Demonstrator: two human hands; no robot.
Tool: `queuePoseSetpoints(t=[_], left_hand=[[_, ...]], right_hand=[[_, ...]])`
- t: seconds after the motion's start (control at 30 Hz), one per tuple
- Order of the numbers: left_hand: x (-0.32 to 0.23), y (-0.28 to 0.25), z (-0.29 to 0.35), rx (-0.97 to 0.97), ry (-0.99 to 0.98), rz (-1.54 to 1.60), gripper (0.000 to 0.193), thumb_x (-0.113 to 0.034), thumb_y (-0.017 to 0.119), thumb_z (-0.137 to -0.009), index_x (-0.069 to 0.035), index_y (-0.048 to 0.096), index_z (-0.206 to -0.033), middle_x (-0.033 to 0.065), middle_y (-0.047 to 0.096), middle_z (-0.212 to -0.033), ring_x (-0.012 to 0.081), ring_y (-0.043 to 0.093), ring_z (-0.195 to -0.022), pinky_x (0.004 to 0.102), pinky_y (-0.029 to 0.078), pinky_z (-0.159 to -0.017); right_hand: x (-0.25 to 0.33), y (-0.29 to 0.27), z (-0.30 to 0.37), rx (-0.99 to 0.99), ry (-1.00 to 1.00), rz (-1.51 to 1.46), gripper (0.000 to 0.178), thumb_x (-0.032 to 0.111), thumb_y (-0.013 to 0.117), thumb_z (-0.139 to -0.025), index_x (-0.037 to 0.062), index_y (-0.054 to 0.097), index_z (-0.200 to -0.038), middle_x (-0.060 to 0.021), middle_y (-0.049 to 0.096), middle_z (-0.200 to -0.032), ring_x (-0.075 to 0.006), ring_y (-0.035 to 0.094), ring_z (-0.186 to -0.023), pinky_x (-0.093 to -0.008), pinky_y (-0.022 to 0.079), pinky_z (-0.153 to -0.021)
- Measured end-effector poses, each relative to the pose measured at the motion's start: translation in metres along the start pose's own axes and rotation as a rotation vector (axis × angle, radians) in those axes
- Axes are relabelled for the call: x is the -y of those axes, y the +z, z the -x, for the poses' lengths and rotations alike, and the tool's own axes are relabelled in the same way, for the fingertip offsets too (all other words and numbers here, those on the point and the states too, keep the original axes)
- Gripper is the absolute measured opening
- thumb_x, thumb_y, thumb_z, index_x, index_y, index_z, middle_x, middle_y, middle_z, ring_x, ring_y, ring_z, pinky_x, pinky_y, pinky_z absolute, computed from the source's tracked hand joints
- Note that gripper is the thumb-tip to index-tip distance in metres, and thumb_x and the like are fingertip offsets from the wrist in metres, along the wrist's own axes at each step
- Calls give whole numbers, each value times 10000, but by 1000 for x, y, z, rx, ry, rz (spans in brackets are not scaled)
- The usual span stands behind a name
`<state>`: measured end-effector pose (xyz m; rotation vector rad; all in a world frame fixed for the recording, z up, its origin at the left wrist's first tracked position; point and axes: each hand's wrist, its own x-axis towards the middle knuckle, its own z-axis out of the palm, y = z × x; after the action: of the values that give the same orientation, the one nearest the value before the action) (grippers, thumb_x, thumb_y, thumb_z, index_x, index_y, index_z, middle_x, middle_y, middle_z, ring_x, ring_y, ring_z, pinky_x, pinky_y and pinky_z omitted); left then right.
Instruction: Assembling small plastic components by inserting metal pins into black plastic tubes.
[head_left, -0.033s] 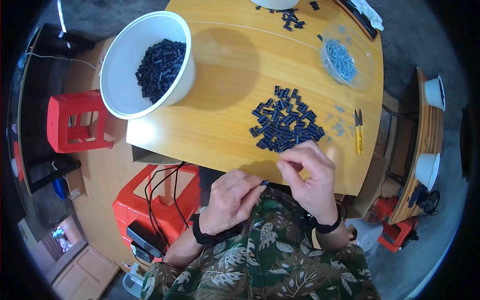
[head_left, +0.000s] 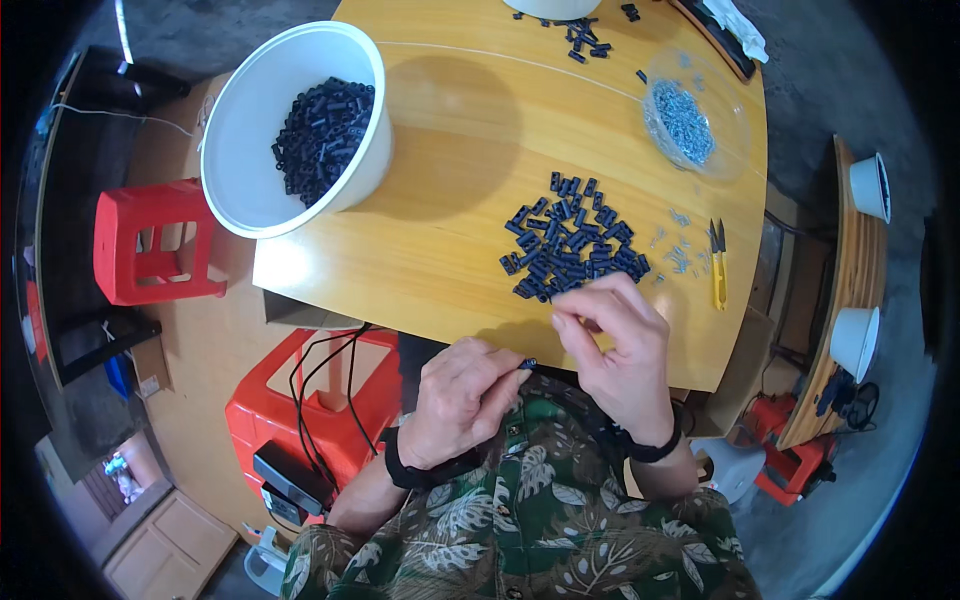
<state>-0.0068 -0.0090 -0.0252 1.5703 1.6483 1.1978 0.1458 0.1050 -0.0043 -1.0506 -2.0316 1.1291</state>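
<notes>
My left hand (head_left: 462, 400) pinches a small black tubular plastic piece (head_left: 529, 364) between thumb and forefinger, just off the table's front edge. To its right, my right hand (head_left: 622, 350) is raised with thumb and forefinger drawn together. Anything between those fingertips is too small to make out. Right behind this hand lies a heap of similar black plastic pieces (head_left: 572, 240) on the wooden table (head_left: 440, 270). Small silvery metal parts (head_left: 680, 255) are scattered to the right of the heap, beside yellow-handled snips (head_left: 718, 265).
A large white bucket (head_left: 222, 140) of black pieces stands at the table's left. A clear bowl (head_left: 728, 140) with shiny metal parts (head_left: 682, 125) is at the far right. Red stools (head_left: 155, 245) stand on the left. White tubs (head_left: 855, 340) sit on a bench at right.
My right hand has shifted very slightly to the left and up. My left hand keeps its place with the black piece.
</notes>
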Motion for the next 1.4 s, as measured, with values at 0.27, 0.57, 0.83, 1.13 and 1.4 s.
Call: queuePoseSetpoints(t=[0.27, 0.57, 0.83, 1.13, 1.4], left_hand=[[6, -3, -1, -64, -24, 16, 163, -13, 774, -780, -10, 683, -915, 103, 658, -760, 253, 620, -646, 349, 485, -584], [11, -3, -2, -70, -19, 22, 163, -10, 773, -781, -9, 681, -915, 107, 658, -759, 262, 630, -657, 355, 493, -589], [12, -1, -6, -64, -65, 1, 154, -11, 766, -789, -14, 674, -913, 104, 635, -736, 263, 616, -640, 357, 482, -586], [10, 1, -8, -88, -57, -16, 156, -1, 767, -782, -12, 671, -906, 103, 621, -721, 255, 606, -629, 354, 471, -576], [10, 0, -5, -91, -49, 4, 167, 3, 768, -782, -18, 668, -914, 105, 633, -738, 256, 620, -643, 351, 481, -587]], right_hand=[[-9, 29, -34, 27, -186, 318, 189, -3, 736, -780, 28, 706, -964, -85, 572, -819, -265, 608, -731, -374, 499, -634], [-15, 32, -36, 81, -166, 412, 184, 54, 721, -801, 48, 716, -985, -80, 565, -826, -274, 604, -761, -388, 500, -659], [-15, 33, -37, 125, -156, 427, 127, 49, 705, -807, 33, 654, -922, -94, 536, -839, -286, 591, -815, -404, 489, -707], [-15, 29, -36, 95, -209, 399, 92, 46, 696, -823, 38, 614, -864, -94, 522, -834, -289, 583, -802, -410, 474, -689], [-9, 21, -19, 130, -241, 354, 94, 23, 693, -781, 47, 606, -805, -84, 519, -793, -283, 578, -751, -404, 460, -646]])
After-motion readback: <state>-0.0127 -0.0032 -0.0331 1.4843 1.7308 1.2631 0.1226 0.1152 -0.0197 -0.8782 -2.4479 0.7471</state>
